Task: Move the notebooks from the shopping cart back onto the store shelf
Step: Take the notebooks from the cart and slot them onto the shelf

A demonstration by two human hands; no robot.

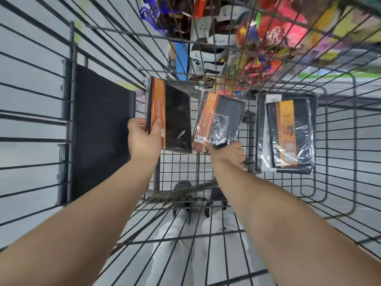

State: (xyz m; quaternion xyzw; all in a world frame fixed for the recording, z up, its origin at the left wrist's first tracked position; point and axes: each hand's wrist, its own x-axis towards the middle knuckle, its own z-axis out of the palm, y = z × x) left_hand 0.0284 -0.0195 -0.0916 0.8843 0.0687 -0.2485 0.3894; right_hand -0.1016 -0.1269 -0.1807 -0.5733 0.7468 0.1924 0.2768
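I look down into a wire shopping cart [340, 141]. My left hand [143, 137] grips a black notebook with an orange band [171, 118] by its left edge, thumb on the band, lifted off the cart floor. My right hand [228, 150] pinches the lower corner of a second plastic-wrapped black notebook with an orange band [219, 120], which is tilted. A small stack of similar wrapped notebooks [288, 133] lies flat on the cart floor at the right, apart from both hands.
A black flap panel [101, 129] stands inside the cart at the left. Shelves with colourful packaged goods [268, 38] show through the cart's far wires. My legs and shoes [185, 223] appear below the grid floor.
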